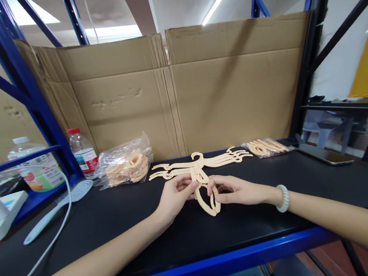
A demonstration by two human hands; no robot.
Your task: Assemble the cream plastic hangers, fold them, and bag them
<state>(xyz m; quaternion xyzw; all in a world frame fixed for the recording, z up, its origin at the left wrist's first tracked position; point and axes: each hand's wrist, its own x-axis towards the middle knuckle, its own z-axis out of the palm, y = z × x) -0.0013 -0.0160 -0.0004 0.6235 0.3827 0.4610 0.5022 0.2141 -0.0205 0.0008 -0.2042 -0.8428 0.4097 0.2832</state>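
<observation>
My left hand (175, 198) and my right hand (235, 191) meet over the black table (114, 225), both pinched on a cream plastic hanger piece (208, 203) that hangs down between them. Its upper end sits in the left fingers, while the right fingers grip its side near the loop. A white bead bracelet (283, 198) circles my right wrist. Just behind the hands lies a flat pile of cream hangers (201, 163) with their arms spread left and right.
A clear bag of cream parts (128, 164) lies at the back left, a smaller bag (265, 147) at the back right. Two water bottles (83, 153), a pale brush (57, 210) and a white cable (49, 248) sit left. Cardboard (177, 88) walls the back. A tablet (323, 155) lies right.
</observation>
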